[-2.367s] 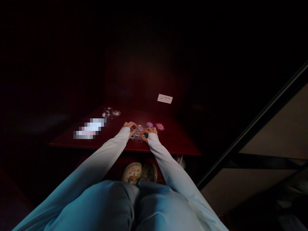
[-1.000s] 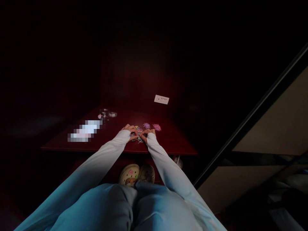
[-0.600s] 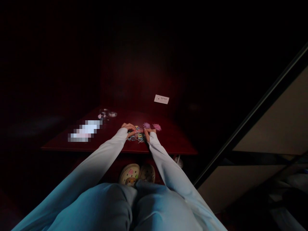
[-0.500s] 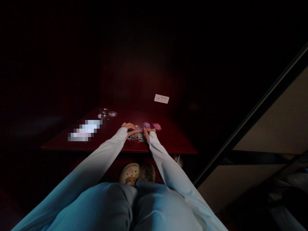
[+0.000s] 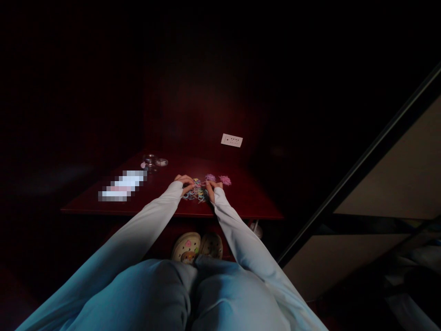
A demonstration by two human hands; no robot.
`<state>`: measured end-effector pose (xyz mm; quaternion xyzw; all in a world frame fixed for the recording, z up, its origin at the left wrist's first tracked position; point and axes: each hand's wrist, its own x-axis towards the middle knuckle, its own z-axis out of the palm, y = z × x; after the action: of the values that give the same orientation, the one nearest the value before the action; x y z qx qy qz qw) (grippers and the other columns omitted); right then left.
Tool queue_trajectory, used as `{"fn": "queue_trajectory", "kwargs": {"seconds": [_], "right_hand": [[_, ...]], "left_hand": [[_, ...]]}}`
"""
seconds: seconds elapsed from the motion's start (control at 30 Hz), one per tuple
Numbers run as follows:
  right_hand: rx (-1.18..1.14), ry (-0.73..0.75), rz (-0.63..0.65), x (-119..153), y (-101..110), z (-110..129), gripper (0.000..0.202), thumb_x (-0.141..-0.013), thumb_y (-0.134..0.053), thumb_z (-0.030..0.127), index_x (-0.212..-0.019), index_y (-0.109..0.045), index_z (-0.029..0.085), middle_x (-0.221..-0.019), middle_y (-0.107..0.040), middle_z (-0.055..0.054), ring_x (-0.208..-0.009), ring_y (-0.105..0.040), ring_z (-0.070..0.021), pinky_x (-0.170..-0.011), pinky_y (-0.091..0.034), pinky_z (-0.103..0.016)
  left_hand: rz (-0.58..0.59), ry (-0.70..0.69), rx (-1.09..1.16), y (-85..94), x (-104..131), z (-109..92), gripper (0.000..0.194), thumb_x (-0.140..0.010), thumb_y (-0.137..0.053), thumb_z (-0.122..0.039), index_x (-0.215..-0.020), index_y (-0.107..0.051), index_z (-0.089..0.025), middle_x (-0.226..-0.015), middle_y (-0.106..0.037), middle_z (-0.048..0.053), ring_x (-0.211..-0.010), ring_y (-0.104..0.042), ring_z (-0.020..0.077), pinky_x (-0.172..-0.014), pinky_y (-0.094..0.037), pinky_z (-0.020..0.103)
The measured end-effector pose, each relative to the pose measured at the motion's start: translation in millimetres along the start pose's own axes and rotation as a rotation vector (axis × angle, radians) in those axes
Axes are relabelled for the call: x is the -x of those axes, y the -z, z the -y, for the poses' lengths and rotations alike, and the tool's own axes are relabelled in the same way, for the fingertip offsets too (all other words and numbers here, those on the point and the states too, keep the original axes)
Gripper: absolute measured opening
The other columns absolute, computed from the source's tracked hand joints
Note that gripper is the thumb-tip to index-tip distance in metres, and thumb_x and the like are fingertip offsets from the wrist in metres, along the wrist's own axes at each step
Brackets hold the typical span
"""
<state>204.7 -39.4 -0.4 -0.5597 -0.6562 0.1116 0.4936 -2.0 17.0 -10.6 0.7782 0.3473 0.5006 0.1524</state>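
A loose pile of small multicoloured bands (image 5: 200, 195) lies near the front edge of the dark red table (image 5: 165, 210). Over its left side is my left hand (image 5: 185, 182), fingers closed in a pinch. My right hand (image 5: 212, 188) pinches at the pile's right side, close to the left one. A thin pink strand seems to run between the fingertips, too small to make out. Just beyond my right hand sit a purple heap (image 5: 210, 177) and a pink heap (image 5: 225, 180) of similar small pieces.
Clear round containers (image 5: 150, 161) stand at the table's back left, with a blurred bright rectangle (image 5: 123, 185) in front of them. A white socket plate (image 5: 232, 140) is on the back wall. Below the table edge are clog shoes (image 5: 187, 248).
The view has shifted very slightly. Both hands stay over the pile, with the fingertips moved a little and a pink strand now showing between them.
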Motion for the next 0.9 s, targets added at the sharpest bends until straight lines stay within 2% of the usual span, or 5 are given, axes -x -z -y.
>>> {"fn": "queue_trajectory", "kwargs": {"seconds": [0.1,0.3,0.47,0.6,0.9], "right_hand": [[0.015,0.006,0.002,0,0,-2,0.033,-0.1,-0.057,0.045,-0.107,-0.082,0.024,-0.102,-0.067,-0.008,-0.098,-0.063,-0.0215,-0.094,-0.051,-0.034],[0.093,0.208,0.127,2,4,1,0.024,-0.099,-0.064,0.044,-0.099,-0.082,0.027,-0.098,-0.076,-0.005,-0.108,-0.058,-0.0246,-0.099,-0.046,-0.036],[0.125,0.21,0.149,1,6,1,0.023,-0.097,-0.067,0.044,-0.093,-0.081,0.027,-0.094,-0.076,-0.004,-0.107,-0.056,-0.0249,-0.098,-0.044,-0.036],[0.061,0.128,0.075,-1,6,-3,0.031,-0.098,-0.063,0.048,-0.089,-0.081,0.025,-0.089,-0.073,-0.006,-0.102,-0.057,-0.0247,-0.094,-0.047,-0.035],[-0.104,-0.048,-0.122,-3,11,-10,0.047,-0.094,-0.062,0.061,-0.083,-0.083,0.021,-0.077,-0.071,-0.008,-0.093,-0.062,-0.0258,-0.088,-0.051,-0.036]], "left_hand": [[0.021,-0.005,-0.009,0.1,0,3,0.017,-0.081,-0.075,-0.039,-0.073,-0.077,-0.024,-0.093,-0.08,0.004,-0.086,-0.065,0.0224,-0.087,-0.048,0.039],[0.083,-0.026,-0.029,0.6,1,6,0.023,-0.084,-0.074,-0.047,-0.076,-0.078,-0.026,-0.095,-0.08,0.003,-0.088,-0.064,0.0227,-0.087,-0.049,0.038],[0.085,-0.044,-0.034,-6.5,2,11,0.028,-0.086,-0.07,-0.051,-0.076,-0.078,-0.026,-0.095,-0.08,0.003,-0.088,-0.064,0.0222,-0.087,-0.049,0.037],[-0.021,-0.008,-0.023,-12.5,1,14,0.033,-0.085,-0.067,-0.054,-0.071,-0.075,-0.025,-0.09,-0.08,0.004,-0.081,-0.063,0.0213,-0.084,-0.048,0.036],[-0.07,0.037,0.01,-6.6,1,3,0.03,-0.081,-0.067,-0.05,-0.065,-0.071,-0.025,-0.084,-0.077,0.004,-0.078,-0.064,0.0212,-0.083,-0.049,0.037]]}}
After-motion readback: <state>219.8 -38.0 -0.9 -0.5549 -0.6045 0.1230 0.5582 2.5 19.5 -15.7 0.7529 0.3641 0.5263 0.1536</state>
